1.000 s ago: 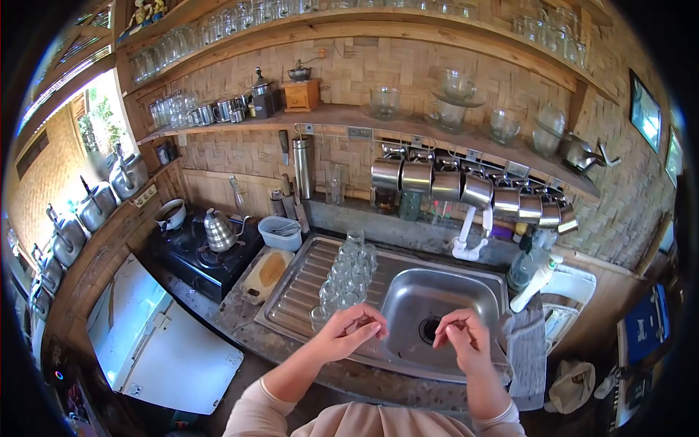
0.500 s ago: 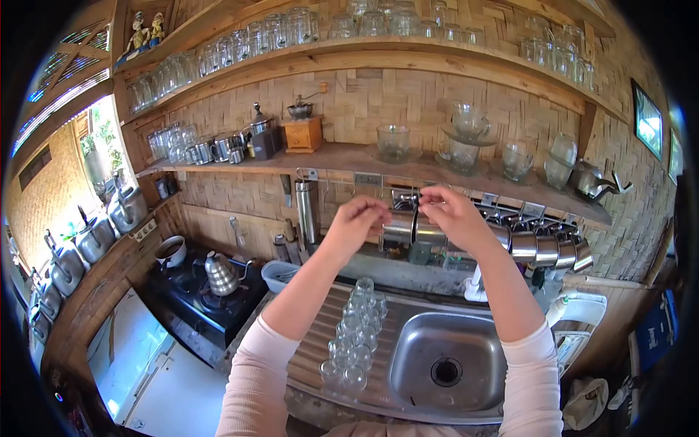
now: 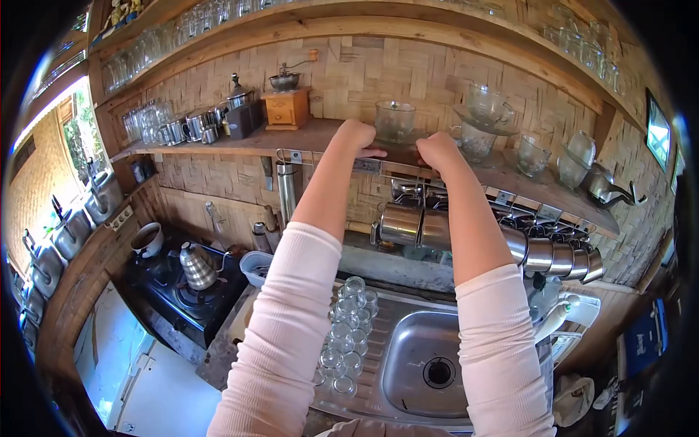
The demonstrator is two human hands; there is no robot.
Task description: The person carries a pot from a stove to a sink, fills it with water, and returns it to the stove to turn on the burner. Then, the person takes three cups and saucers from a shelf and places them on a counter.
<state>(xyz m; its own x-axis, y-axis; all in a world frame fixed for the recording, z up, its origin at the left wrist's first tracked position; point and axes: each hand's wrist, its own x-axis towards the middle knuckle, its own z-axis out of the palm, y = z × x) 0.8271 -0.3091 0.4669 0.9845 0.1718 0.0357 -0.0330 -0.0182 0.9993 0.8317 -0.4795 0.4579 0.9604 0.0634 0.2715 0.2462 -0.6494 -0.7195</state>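
Note:
A clear glass cup (image 3: 395, 120) stands upright on a glass saucer (image 3: 409, 137) on the middle shelf. My left hand (image 3: 357, 137) is at the saucer's left edge, its fingers bent around the rim and one finger reaching underneath. On the opposite side my right hand (image 3: 439, 153) is closed at the saucer's right edge. The backs of both hands hide part of the fingers. Just right of my right hand are stacked glass cups and saucers (image 3: 482, 120).
A wooden coffee grinder (image 3: 285, 109) sits left on the shelf (image 3: 320, 132). Steel mugs (image 3: 400, 222) hang below it. Several small glasses (image 3: 349, 328) stand beside the sink (image 3: 415, 364). A kettle (image 3: 198, 266) is on the stove (image 3: 171, 291).
Both hands have moved up and forward from in front of the hanging mugs to the two sides of the saucer. The view has shifted slightly.

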